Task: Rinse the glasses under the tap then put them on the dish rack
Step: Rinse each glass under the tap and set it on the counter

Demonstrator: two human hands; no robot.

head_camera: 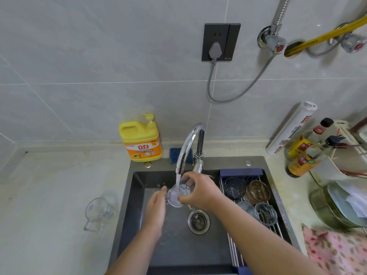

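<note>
The glass (pixel 177 193) is tilted under the tap (pixel 188 143) at frame centre. The right hand (pixel 198 190) grips it, and the left hand (pixel 156 207) touches its lower-left end with straight, open fingers. The dish rack (pixel 241 173) lies just right of both hands, nearer the right one.

Home kitchen: dark sink (pixel 139 181) with chrome tap (pixel 188 143), dish soap jug (pixel 141 141), sauce bottles (pixel 301 155), dish rack (pixel 256 207), tiled wall (pixel 99 66).

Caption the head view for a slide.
Right hand holds a glass under the running tap, left hand touching it; other glasses sit on the dish rack.
</note>
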